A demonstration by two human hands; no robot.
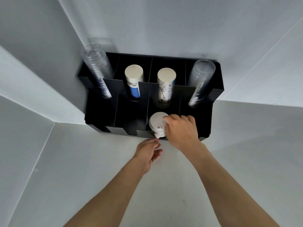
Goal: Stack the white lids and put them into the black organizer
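A stack of white lids (157, 122) sits in the third front compartment of the black organizer (101, 112), its spout end poking out through the front slot. My right hand (180, 128) reaches over the compartment and grips the right side of the stack, fingers on its top. My left hand (148, 152) hovers just below the organizer's front edge, fingers loosely apart, its fingertips close to the lids' protruding tab; I cannot tell whether they touch it.
The organizer's back row holds two stacks of clear plastic cups (96, 69) (200, 82) at the ends and two paper cup stacks (133, 80) (165, 84) between them. It stands on a white table (82, 169) against white walls.
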